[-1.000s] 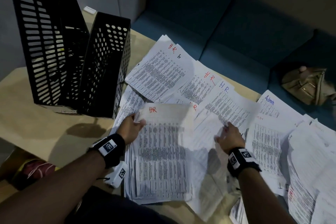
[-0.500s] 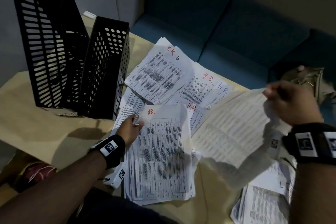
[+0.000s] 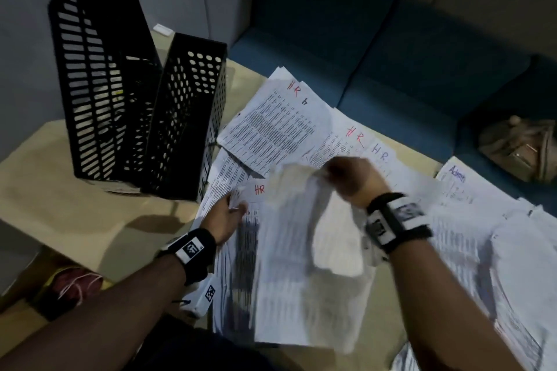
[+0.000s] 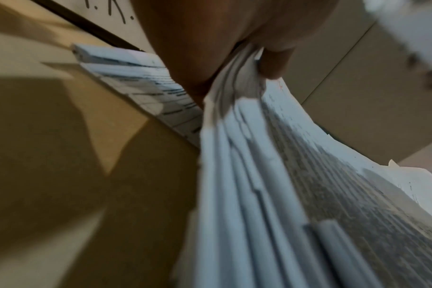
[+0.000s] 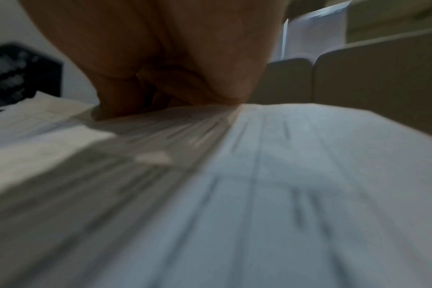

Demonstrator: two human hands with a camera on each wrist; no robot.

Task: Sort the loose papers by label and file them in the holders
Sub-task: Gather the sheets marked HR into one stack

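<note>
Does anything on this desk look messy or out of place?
Yes. Loose papers lie fanned and overlapping at skewed angles across the table, some overhanging its far edge. The two black holders lean against each other instead of standing straight.

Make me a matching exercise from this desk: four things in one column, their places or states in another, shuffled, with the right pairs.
Things:
1. left hand
2. right hand
3. file holders
4. Admin sheet

States:
A. stand upright at the table's far left
B. lies flat at the right, label in blue
C. grips the HR stack by its top corner
D. holds a blurred sheet over that stack

Pairs: 1-C, 2-D, 3-A, 4-B
</note>
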